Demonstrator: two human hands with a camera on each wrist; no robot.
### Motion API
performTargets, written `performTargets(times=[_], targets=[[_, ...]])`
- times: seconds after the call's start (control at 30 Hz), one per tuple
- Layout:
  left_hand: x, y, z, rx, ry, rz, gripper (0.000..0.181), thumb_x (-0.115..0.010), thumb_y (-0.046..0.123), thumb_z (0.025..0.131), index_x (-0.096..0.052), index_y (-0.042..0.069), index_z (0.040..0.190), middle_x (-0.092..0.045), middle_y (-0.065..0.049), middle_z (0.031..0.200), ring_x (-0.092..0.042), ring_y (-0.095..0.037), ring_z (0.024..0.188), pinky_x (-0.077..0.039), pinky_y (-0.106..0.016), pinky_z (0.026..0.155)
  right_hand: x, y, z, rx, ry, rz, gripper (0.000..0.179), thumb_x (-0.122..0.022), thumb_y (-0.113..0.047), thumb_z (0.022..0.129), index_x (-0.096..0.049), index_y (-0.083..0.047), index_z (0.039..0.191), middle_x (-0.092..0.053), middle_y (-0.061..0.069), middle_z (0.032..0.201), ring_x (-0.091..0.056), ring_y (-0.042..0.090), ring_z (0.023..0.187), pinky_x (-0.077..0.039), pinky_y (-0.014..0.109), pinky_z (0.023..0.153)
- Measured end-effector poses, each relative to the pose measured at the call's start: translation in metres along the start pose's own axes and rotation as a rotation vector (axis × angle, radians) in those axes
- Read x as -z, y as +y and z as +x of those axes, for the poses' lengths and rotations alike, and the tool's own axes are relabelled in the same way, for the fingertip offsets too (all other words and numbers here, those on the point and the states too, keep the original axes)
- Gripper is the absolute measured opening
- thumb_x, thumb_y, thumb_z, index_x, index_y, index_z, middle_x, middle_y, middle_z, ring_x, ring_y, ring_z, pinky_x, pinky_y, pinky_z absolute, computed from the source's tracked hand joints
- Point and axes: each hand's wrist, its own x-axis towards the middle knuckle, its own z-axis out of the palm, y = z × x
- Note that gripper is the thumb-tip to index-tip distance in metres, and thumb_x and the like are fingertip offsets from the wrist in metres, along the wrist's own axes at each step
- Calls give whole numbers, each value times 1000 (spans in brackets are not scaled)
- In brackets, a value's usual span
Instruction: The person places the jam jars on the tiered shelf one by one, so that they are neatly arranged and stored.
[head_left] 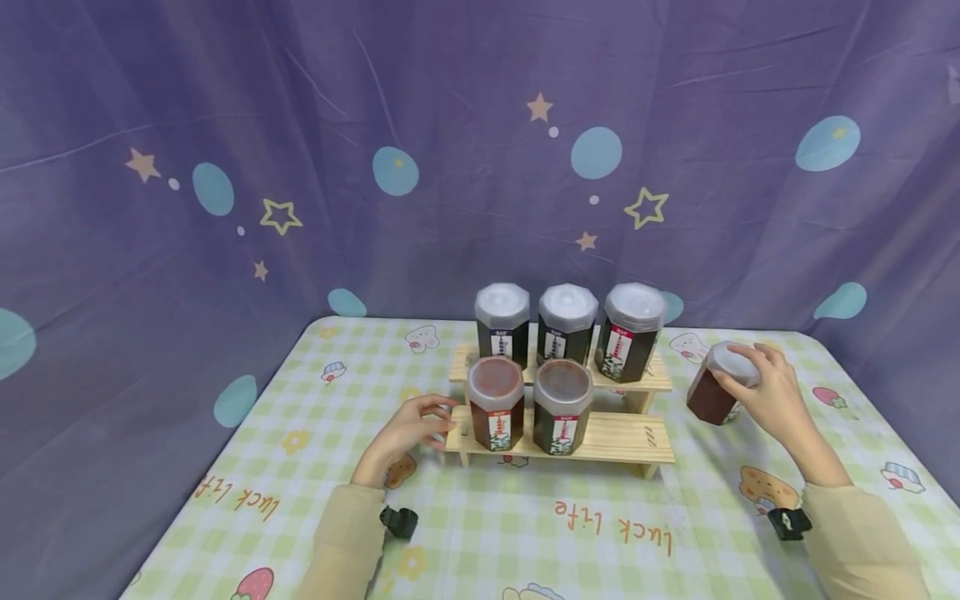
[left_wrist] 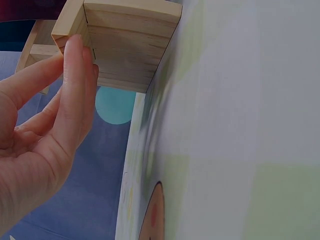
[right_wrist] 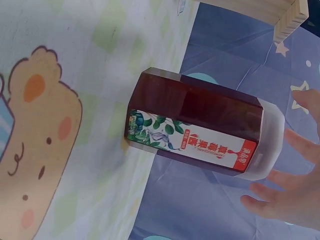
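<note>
My right hand (head_left: 772,392) holds a dark red jar (head_left: 710,397) by its frosted white lid, fingers and thumb around it. That jar leans slightly in the head view, its base close over the tablecloth right of a two-step wooden rack (head_left: 626,437). In the right wrist view the jar (right_wrist: 200,120) shows a red-and-white label with green leaves. The left hand (head_left: 408,429) touches the left end of the rack's lower step, its fingertips on the board edge. On that step stand a reddish jar (head_left: 497,412) and a browner jar (head_left: 562,417), both upright.
The upper step carries three dark jars with white lids: left (head_left: 502,333), middle (head_left: 567,333) and right (head_left: 628,350). A checked tablecloth (head_left: 525,542) with cartoon prints covers the table. Behind it hangs a purple curtain (head_left: 480,225) with stars and blue ovals.
</note>
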Motion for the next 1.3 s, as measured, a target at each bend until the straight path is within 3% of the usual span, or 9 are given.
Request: performTargets(times=[0.43,0.57,0.67,0.8,0.9,1.3], targets=[[0,-2,0,-4,2,4,41,-59,5,83,-48,-4,121,-53,-18,96,-59,-21,66,-56,-39,59,-4,9,-1,-26,-30,0,53,-57,-28,87,-42,7,124,-19,43,127,-19,59,114,-25,71,79],[0,-2,-2,-71,-20,-2,42,-62,12,82,-50,-4,119,-54,-17,93,-59,-22,64,-56,-38,57,-5,11,-1,-34,-35,-5,53,-56,-27,87,-42,8,124,-17,44,126,-22,58,112,-30,69,76],[1,-2,-3,-101,-30,-9,44,-64,15,81,-50,-5,117,-54,-16,91,-59,-22,63,-56,-37,56,-5,12,-1,-48,-43,-15,53,-55,-28,88,-41,8,124,-18,44,126,-35,56,102,-37,64,69],[0,-1,-2,-48,-8,6,41,-62,10,82,-50,-4,119,-54,-17,94,-59,-22,63,-56,-38,57,-6,14,0,-66,-53,-9,52,-54,-29,88,-42,7,124,-21,43,123,-48,44,80,-44,49,57],[0,-3,0,-20,-1,17,41,-59,6,83,-48,-6,121,-53,-18,95,-59,-21,63,-56,-39,58,-6,16,1,-72,-43,18,50,-54,-27,88,-43,7,123,-24,43,119,-48,39,77,-43,44,56],[-1,-1,1,-12,-2,14,40,-59,4,84,-47,-6,121,-53,-18,96,-59,-19,64,-56,-37,60,-10,17,4,-97,4,52,48,-58,-24,86,-45,8,119,-32,43,111,-34,49,98,-38,60,66]])
